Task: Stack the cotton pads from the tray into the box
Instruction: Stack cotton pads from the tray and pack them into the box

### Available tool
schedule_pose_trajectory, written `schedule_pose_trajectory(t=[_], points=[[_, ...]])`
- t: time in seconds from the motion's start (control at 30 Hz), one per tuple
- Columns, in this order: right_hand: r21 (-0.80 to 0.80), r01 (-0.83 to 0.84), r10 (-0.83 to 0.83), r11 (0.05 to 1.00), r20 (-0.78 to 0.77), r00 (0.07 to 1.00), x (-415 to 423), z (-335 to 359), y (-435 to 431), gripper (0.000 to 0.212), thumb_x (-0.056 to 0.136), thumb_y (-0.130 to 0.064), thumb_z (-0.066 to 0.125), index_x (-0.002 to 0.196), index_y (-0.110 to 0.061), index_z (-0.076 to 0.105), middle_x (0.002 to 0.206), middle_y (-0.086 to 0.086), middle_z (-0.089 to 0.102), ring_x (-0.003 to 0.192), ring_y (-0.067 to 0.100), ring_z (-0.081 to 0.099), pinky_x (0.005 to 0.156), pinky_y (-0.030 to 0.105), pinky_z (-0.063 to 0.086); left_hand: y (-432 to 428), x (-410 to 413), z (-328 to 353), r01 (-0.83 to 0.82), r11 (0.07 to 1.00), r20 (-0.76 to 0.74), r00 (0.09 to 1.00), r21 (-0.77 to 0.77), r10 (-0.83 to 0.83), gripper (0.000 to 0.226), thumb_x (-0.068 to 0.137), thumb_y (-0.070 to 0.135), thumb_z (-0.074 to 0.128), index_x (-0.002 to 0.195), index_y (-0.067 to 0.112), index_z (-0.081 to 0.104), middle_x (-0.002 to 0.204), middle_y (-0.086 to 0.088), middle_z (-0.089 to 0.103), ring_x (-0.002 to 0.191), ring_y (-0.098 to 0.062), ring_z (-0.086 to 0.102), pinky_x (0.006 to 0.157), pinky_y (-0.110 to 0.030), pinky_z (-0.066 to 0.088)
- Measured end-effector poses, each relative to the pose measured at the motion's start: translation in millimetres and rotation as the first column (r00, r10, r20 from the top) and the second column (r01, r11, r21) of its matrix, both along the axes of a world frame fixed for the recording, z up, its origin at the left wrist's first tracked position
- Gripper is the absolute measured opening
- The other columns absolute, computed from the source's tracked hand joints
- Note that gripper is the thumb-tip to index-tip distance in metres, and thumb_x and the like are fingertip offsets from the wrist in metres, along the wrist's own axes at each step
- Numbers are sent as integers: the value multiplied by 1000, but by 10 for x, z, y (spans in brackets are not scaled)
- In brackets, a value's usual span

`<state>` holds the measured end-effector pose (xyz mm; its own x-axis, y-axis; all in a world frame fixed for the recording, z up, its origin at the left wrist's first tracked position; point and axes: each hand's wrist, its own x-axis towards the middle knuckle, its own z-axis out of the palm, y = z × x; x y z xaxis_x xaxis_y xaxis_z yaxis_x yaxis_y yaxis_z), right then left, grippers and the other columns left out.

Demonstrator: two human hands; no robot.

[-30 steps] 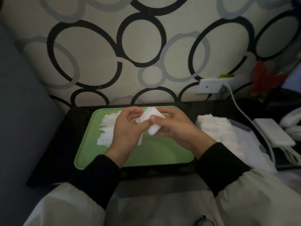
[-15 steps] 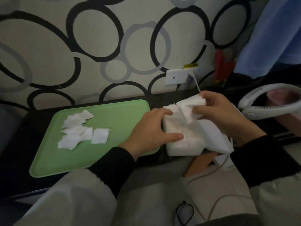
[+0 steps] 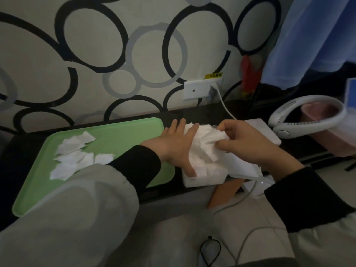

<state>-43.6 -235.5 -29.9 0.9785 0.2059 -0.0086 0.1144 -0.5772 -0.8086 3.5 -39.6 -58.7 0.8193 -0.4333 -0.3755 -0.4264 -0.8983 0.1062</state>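
Several loose white cotton pads lie on the left part of a green tray on a dark table. To the tray's right stands a white box filled with a stack of cotton pads. My left hand lies flat against the box's left side, fingers spread over the stack. My right hand pinches cotton pads at the top of the stack, pressing them against the others. The box's open flap hangs to the right under my right wrist.
A white wall socket with a plugged cable sits behind the box. A white neck fan lies at the right over a pink container. Blue cloth hangs top right. Glasses rest near my lap.
The view swung from the tray to the box. Both hands carried pads from the tray to the box; my right hand has lowered its pads onto the stack while the left flattened against the side.
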Motion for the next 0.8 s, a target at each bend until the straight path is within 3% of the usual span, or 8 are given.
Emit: schedule_pose_trajectory(t=[0.17, 0.27, 0.33, 0.4, 0.53, 0.63, 0.73, 0.8], points=[[59, -41, 41, 997, -1, 999, -53, 18, 9, 23, 79, -1, 68, 78, -23, 62, 74, -3, 66, 81, 22, 67, 75, 38, 53, -100, 24, -51, 14, 997, -26, 1000, 71, -12, 144, 63, 62, 81, 151, 30, -29, 162, -11, -29, 149, -33, -27, 123, -51, -7], [126, -77, 82, 989, -29, 996, -90, -27, 30, 22, 78, 3, 69, 80, -18, 64, 77, 4, 70, 83, 27, 69, 77, 40, 54, -85, 23, -120, 51, 999, 76, 996, 5, -51, 135, 61, 60, 79, 156, 30, -12, 162, -10, 0, 149, -35, 4, 122, -49, 13], [126, -104, 111, 987, -53, 992, -98, -94, 63, 19, 72, -6, 71, 80, -22, 65, 80, 10, 71, 79, 24, 66, 74, 41, 52, -66, 32, -129, 88, 995, 167, 983, -39, -81, 125, 58, 60, 80, 154, 27, 6, 149, -10, 24, 137, -33, 29, 114, -45, 30], [85, -130, 137, 988, -83, 987, -112, -159, 109, 18, 70, -9, 71, 83, -21, 65, 83, 15, 71, 75, 22, 62, 71, 40, 48, -49, 43, -130, 121, 991, 229, 968, -50, -107, 119, 58, 61, 82, 150, 25, 16, 140, -10, 33, 127, -32, 39, 107, -44, 37], [-70, -162, 161, 984, -22, 987, -165, -269, 227, 20, 76, -9, 75, 81, -25, 64, 80, 4, 70, 75, 21, 65, 69, 38, 51, 12, 84, -157, 136, 988, 251, 961, -77, -113, 106, 70, 45, 82, 151, 26, 18, 144, -10, 31, 129, -32, 39, 107, -44, 39], [-312, -193, 219, 930, 50, 975, -203, -294, 319, 29, 80, -10, 72, 79, -33, 55, 78, -7, 63, 74, 9, 58, 63, 17, 42, 49, 111, -169, 98, 983, 215, 975, -153, -64, 103, 70, 54, 79, 150, 30, 19, 147, -6, 30, 132, -31, 36, 110, -44, 37], [-493, -219, 266, 842, 26, 963, -215, -271, 387, 25, 88, -7, 63, 103, -28, 64, 102, 1, 65, 89, 17, 57, 70, 19, 41, 49, 112, -159, 70, 982, 180, 983, -177, -37, 111, 62, 56, 83, 150, 32, 19, 146, -3, 30, 133, -28, 35, 110, -44, 38], [-594, -258, 267, 762, -75, 961, -186, -291, 436, 38, 97, -10, 53, 135, -14, 55, 137, 7, 55, 121, 18, 49, 92, 16, 33, 50, 103, -144, 54, 981, 161, 987, -188, -24, 117, 57, 53, 87, 150, 31, 19, 146, -3, 29, 133, -27, 33, 109, -43, 38]])
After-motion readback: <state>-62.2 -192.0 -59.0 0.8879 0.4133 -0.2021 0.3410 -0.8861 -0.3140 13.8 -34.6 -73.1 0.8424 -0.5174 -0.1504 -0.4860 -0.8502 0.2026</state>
